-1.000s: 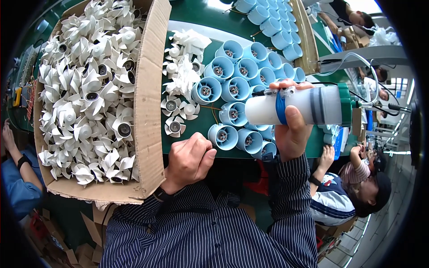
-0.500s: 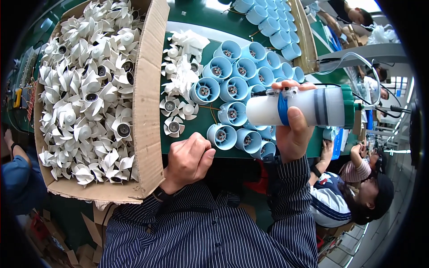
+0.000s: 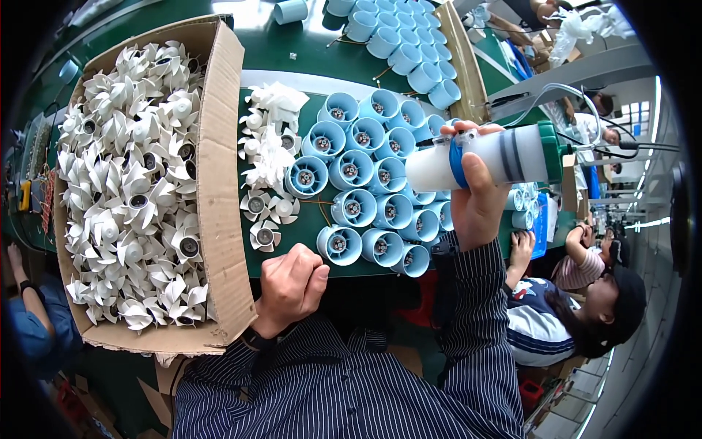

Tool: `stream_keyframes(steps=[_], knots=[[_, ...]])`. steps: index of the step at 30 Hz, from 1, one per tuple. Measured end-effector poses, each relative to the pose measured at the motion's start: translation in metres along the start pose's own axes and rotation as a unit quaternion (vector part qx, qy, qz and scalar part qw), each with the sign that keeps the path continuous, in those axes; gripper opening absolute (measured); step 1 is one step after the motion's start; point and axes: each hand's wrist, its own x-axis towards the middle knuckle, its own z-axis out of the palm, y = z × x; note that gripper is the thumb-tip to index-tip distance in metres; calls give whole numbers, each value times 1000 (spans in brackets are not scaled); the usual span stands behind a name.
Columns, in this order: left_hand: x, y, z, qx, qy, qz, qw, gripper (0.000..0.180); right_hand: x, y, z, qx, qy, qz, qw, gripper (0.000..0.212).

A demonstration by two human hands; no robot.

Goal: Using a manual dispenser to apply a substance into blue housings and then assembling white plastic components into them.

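1. Impellers [image 3: 126, 208], white, are filling a cardboard box [image 3: 221, 183].
2. Loose impellers [image 3: 264, 235] are lying on the green tabletop [image 3: 308, 233].
3. Left hand [image 3: 291, 285] is resting near the table edge, fingers fully curled; cannot tell whether it is hiding anything.
4. Light-blue housings [image 3: 406, 208] are standing in rows.
5. Right hand [image 3: 477, 201] is gripping a white cylinder [image 3: 493, 156], fingers wrapped around it; the cylinder is lying nearly sideways above the housings, green cap [image 3: 550, 152] pointing right.

We list a green tabletop [image 3: 298, 233], light-blue cups [image 3: 349, 170] with metal centres grouped, loose white fan wheels [image 3: 265, 236], crumpled white sheeting [image 3: 276, 106], beyond a pale strip [image 3: 322, 83] a second cup cluster [image 3: 406, 58], one lone cup [image 3: 291, 11].
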Motion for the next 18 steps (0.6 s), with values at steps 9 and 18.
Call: stream_keyframes(steps=[9,18], knots=[[0,-2,0,8,-5,3,1000,11,6,22,-7,22,-14,5,1000,43],[-1,-2,0,11,-7,-1,1000,11,3,22,-5,26,-4,9,1000,44]])
